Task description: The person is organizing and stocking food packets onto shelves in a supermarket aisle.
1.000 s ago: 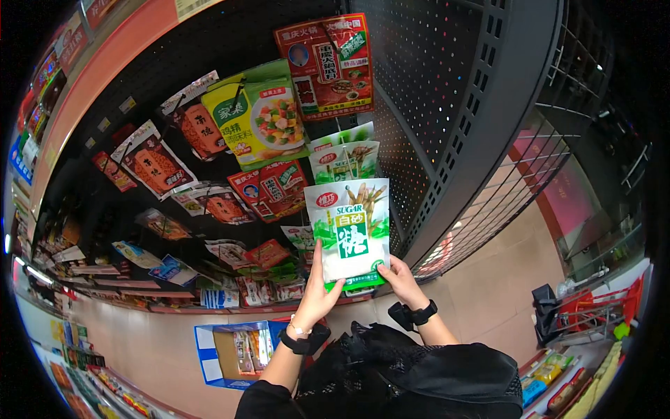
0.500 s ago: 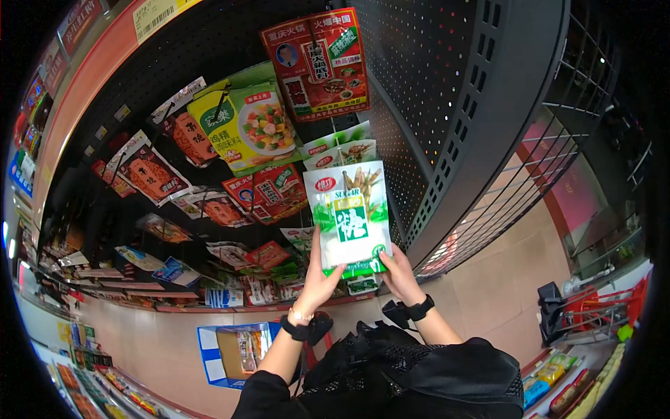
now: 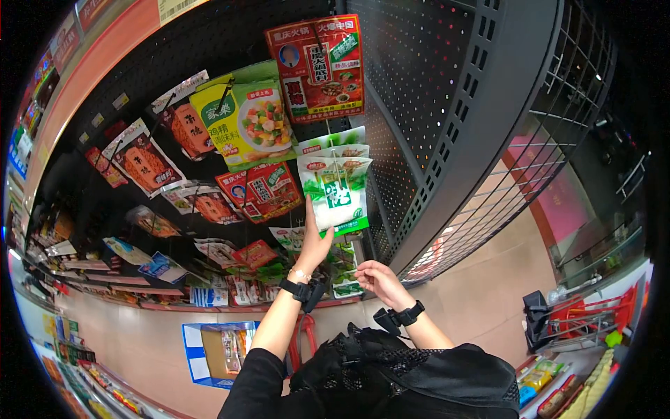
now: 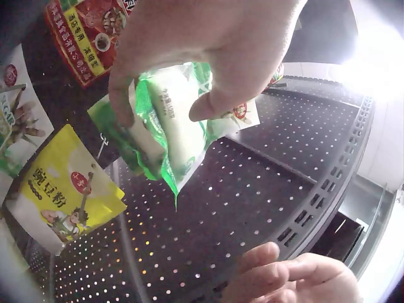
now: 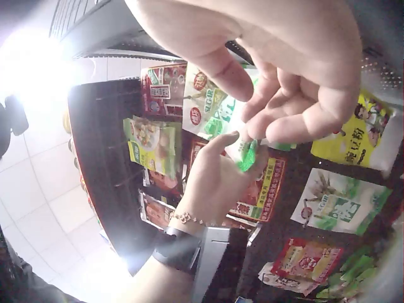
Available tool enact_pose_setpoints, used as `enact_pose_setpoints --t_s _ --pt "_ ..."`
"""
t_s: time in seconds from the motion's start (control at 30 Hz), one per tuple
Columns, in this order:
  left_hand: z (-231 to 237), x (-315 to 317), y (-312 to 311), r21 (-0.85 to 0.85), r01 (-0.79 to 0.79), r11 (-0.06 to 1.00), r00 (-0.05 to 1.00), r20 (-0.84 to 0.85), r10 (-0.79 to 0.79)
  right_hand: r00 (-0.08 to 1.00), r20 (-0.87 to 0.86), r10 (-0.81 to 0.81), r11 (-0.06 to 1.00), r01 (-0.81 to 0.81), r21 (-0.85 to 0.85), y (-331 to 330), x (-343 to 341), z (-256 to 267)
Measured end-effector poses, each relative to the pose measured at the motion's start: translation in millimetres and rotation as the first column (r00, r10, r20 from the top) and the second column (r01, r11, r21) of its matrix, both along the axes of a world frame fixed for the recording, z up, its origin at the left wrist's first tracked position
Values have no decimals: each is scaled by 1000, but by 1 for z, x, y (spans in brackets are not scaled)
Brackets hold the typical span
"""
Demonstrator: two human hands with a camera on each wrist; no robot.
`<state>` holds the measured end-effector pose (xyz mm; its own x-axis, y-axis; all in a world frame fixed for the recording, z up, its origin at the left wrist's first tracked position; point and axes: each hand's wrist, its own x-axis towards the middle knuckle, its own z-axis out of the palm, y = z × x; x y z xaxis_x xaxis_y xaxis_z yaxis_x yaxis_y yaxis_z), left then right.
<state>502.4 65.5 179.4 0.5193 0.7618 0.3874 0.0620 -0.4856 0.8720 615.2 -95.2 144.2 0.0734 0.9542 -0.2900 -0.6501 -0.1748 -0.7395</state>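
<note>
**Sugar bag at the rack, held by one hand now**

Dark rack (image 3: 441, 188) fills most of the head view, hung with packets. Blue box (image 3: 194, 346) on the floor below, some packets in it. On the rack, a red packet (image 3: 317, 70) hangs above the sugar row, a yellow-green packet (image 3: 258, 126) to its left.

Change: a half second ago both hands held the sugar bag (image 3: 342, 209) out in front of the row. Now it is up against the matching bags (image 3: 352, 135), lined up in front of them, and the right hand (image 3: 382, 283) is off it. Judgement: setting the bag in with the others looks well along but not finished — the left hand (image 3: 317, 244) has not let go. Can't tell if the bag's top is really on a hook.

Poses: left arm reaches up and forward, hand at the bag's lower left, thumb across the front and fingers behind, pinching it; the left wrist view shows the same grip. Right arm is bent lower, hand below and right of the bag, apart from it in the head view. Right fingers loosely curled, thumb near the fingertips, gap narrow, nothing seen in them.
</note>
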Motion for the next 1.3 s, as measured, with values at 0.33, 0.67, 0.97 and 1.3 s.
enact_pose_setpoints --t_s 0.33,0.67,0.97,1.3 --pt "-3 -29 -11 86 -127 988 961 -234 144 996 8 90 995 -89 -48 1 -14 -4" --pt "-48 -199 -65 -395 -188 899 982 -97 162 923 44 381 921 -375 -109 41 -73 -20" --pt "-101 -370 -197 -133 -863 488 415 -736 534 608 435 664 694 -718 -55 63 -177 -87" --pt "-110 -439 -210 -123 -740 661 374 -892 254 105 994 21 633 -771 68 28 -292 -95"
